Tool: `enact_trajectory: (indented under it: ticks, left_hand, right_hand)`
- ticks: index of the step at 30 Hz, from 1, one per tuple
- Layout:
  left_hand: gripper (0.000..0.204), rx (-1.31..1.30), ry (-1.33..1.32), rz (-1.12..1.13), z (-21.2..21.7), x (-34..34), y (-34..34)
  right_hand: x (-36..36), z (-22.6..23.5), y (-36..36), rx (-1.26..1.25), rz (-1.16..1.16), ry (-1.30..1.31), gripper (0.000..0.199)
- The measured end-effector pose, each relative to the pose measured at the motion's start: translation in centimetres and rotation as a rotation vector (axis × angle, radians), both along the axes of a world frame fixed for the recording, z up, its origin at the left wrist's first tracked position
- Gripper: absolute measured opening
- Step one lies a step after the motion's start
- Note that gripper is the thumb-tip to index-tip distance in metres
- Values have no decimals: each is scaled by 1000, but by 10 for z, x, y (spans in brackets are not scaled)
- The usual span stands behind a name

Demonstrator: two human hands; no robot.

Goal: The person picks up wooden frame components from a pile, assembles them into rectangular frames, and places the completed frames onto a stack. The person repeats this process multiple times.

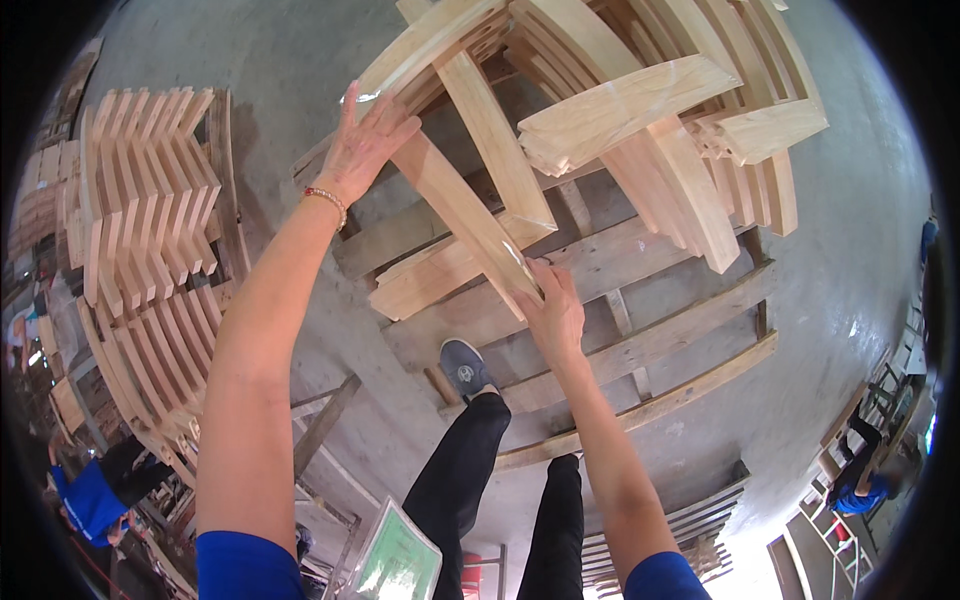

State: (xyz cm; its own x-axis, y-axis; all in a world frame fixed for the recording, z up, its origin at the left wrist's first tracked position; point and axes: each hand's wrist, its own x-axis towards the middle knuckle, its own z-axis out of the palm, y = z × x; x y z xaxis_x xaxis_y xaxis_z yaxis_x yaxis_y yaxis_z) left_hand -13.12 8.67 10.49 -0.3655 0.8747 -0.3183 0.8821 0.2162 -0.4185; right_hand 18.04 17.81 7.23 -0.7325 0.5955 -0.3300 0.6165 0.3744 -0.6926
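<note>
Wooden bar (460,215): 1 handled, sat aslant above the pallet (690,335), between both hands.
Left hand (362,150): fingers were spread over the bar's upper end.
Right hand (552,312): fingers pinched its lower end.
Pallet stack (685,185): angled wood parts overlapped, couldn't count.
Co-workers: 2, blue shirts (95,500) (862,495), blurred at the rim.
Writing: shoe (462,365) bore a pale mark, illegible.
Hidden: bar's underside, some right fingertips.

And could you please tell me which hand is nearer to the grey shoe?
Right: in the picture, the right hand is a little above and right of the grey shoe; the left hand is much farther up and to its left.
</note>
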Motion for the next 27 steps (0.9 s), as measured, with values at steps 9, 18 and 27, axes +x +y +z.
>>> enact_trajectory:
  ticks: [9,18,27]
  left_hand:
    - [103,1056,-963,1239,-54,152,-26]
    - [111,828,-595,1274,-27,203,4]
    - [69,1030,-859,1429,156,358,-163]
  right_hand:
    - [10,7,-20,-104,-67,27,40]
    - [50,18,-7,-49,-77,63,38]
    - [213,67,-28,-239,294,-137,24]
